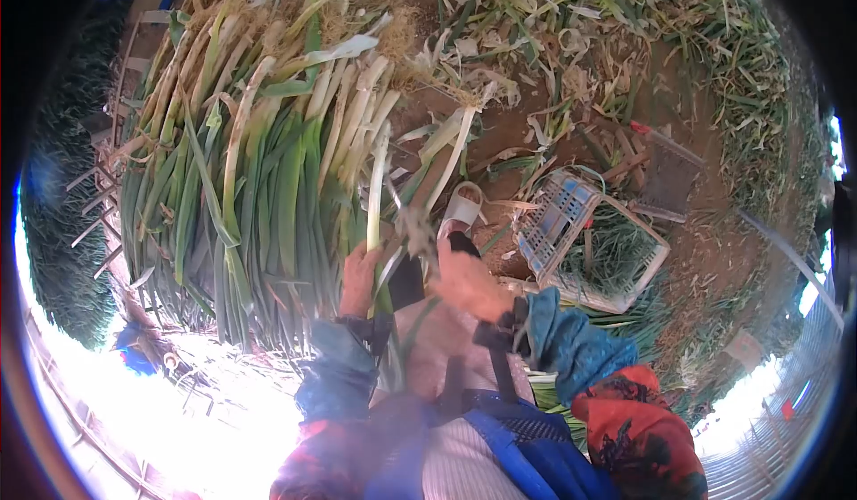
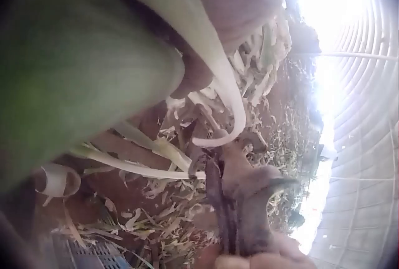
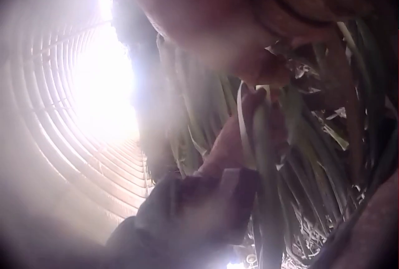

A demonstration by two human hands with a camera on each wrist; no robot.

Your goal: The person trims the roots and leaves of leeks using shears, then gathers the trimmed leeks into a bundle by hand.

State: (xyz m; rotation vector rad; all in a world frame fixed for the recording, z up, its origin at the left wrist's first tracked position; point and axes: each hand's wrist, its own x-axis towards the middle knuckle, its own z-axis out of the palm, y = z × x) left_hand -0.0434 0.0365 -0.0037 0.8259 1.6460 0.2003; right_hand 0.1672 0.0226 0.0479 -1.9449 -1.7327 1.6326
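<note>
In the head view my left hand [image 1: 359, 281] grips a long green onion [image 1: 378, 187] low on its stem, its white end pointing up and away. The left wrist view shows the stem's curved white strip [image 2: 234, 110] close to the camera. My right hand [image 1: 469, 284], blurred, is just to the right. Its fingers [image 2: 268, 261] curl round the lower end of a grey-brown object [image 2: 246, 200]; blur hides its kind. Left of both hands lies a thick pile of green onions [image 1: 286, 179], roots away from me. Another onion [image 1: 453, 156] leans beyond my hands.
A plastic crate [image 1: 571, 223] with greens inside stands to the right, near a white shoe [image 1: 464, 205]. Peeled leaves [image 1: 571, 54] litter the brown ground. A metal-framed seat or rack [image 1: 669, 174] lies behind the crate. A ribbed tunnel wall [image 2: 368, 132] curves along the side.
</note>
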